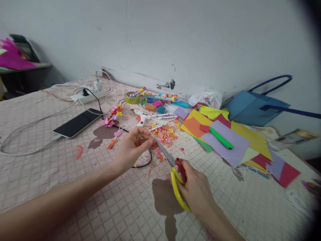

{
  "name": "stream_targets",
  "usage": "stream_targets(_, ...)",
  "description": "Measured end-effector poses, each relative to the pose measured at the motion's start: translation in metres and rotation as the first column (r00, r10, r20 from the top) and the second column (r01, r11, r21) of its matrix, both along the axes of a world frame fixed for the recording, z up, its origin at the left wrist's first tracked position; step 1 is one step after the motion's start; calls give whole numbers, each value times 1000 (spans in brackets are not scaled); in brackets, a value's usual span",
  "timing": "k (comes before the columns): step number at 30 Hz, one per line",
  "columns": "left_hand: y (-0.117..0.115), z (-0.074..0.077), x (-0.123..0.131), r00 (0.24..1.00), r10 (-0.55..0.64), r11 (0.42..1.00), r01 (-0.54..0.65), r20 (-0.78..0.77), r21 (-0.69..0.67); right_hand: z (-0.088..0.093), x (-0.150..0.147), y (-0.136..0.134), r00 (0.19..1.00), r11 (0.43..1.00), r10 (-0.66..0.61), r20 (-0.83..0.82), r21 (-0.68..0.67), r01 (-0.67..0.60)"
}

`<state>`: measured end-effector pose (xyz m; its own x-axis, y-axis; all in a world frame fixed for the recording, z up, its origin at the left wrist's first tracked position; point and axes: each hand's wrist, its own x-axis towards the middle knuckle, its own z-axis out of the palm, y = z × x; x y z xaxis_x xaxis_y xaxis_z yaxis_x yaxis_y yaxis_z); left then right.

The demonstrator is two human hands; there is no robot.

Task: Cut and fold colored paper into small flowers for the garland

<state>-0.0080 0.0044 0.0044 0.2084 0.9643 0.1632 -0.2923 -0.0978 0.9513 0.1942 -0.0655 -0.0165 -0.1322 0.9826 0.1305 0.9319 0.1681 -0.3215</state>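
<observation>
Yel.-hdl. scissors, tips fwd-L

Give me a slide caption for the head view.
Right hand holds yellow-handled metal scissors, tips near the left hand, beside colourful paper scraps.

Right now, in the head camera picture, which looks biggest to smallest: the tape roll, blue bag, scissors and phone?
1. Blue bag
2. Scissors and phone: too close to rank; the scissors are nearer the camera
3. Tape roll

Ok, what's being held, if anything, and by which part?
The right hand grips the scissors by the yellow handle. Whether the left hand pinches anything cannot be told.
</observation>
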Motion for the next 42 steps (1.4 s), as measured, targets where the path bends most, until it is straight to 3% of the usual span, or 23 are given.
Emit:
stream_targets(11,4,-1,-2,998,-21,999,19,-57,-34,-6,6,6,998,998,-48,-27,-37,47)
stream_targets(14,4,-4,-1,997,-41,998,38,-67,-53,-6,22,21,978,984,-175,116,-10,177)
stream_targets(18,3,-9,2,989,-131,988,124,-65,-96,-10,62,46,892,927,-374,254,69,369)
stream_targets(22,-1,-10,4,971,-209,971,192,-114,-140,-13,93,52,871,932,-362,332,108,346)
stream_targets(26,-4,-12,5,951,-273,956,252,-144,-151,-8,92,47,887,934,-337,314,232,273)
stream_targets(33,-9,-13,7,935,-306,947,281,-178,-154,2,71,55,941,941,-237,242,300,160)
stream_targets(36,-9,-15,7,934,-299,953,284,-193,-105,15,47,54,999,971,-32,-13,238,34)
stream_targets(37,-9,-16,8,935,-291,957,280,-205,-79,20,36,51,984,987,95,-154,145,-72)
stream_targets(39,-9,-17,7,930,-268,962,271,-252,-24,29,13,44,881,954,281,-380,14,-298)
stream_targets(40,-9,-17,7,924,-254,964,266,-287,4,32,3,41,848,932,326,-417,-10,-363)
stream_targets(42,-10,-17,7,904,-227,963,265,-362,57,34,-14,35,849,930,342,-403,17,-367)
